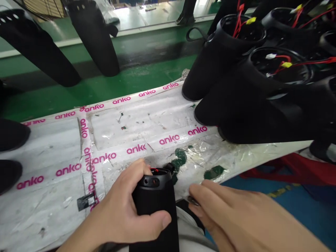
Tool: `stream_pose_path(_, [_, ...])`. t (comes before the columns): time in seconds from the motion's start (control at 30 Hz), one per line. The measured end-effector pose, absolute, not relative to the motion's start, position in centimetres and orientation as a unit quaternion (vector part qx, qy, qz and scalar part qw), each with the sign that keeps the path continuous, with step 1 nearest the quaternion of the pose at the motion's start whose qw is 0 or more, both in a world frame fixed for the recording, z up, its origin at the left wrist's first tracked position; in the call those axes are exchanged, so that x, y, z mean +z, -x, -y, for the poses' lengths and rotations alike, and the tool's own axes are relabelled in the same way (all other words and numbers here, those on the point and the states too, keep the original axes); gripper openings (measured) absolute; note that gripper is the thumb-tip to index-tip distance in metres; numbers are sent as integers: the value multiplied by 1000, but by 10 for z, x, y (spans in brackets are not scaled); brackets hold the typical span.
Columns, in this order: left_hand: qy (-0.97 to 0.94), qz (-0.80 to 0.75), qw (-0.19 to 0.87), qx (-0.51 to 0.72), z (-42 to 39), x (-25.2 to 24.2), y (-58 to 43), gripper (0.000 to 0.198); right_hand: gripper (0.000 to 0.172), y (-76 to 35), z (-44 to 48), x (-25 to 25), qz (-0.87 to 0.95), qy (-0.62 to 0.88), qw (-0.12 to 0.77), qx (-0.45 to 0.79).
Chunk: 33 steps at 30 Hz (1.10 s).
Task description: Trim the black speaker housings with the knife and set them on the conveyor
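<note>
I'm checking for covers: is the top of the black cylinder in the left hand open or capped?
Open: the black cylinder shows thin red wires inside its uncapped top.

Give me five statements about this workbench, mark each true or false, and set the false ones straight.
1. The left hand grips a black cylinder. True.
2. Both hands grip that cylinder. False: the right hand is apart from it, pinching a small metallic piece that is mostly hidden.
3. The tape across the white cover is printed in pink. True.
4. Everything in the group on the right is sealed on top. False: open cylinders there show red wires.
5. A green surface lies beyond the white cover. True.
</note>
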<state>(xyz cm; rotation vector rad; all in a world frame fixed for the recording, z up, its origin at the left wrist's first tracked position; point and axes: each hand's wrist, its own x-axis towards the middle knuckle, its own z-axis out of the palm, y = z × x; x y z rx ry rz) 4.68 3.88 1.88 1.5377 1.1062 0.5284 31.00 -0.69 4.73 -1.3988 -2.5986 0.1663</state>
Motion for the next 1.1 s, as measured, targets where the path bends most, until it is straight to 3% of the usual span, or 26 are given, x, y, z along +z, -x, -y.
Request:
stream_pose_path(0.23, [-679,-464,528,212,-41,26,-53,35,22,-278,7,30,858,473,138,146])
stream_pose_path(0.5, [-724,-464,470,199,-42,33,-65,39,42,-288,-1,36,879,457,125,57])
stream_pose_path(0.7, [-735,-464,459,184,-40,37,-70,45,53,-290,4,41,878,467,80,70])
stream_pose_path(1.1, [-734,-460,463,188,-43,34,-68,48,44,-291,5,33,868,476,108,91])
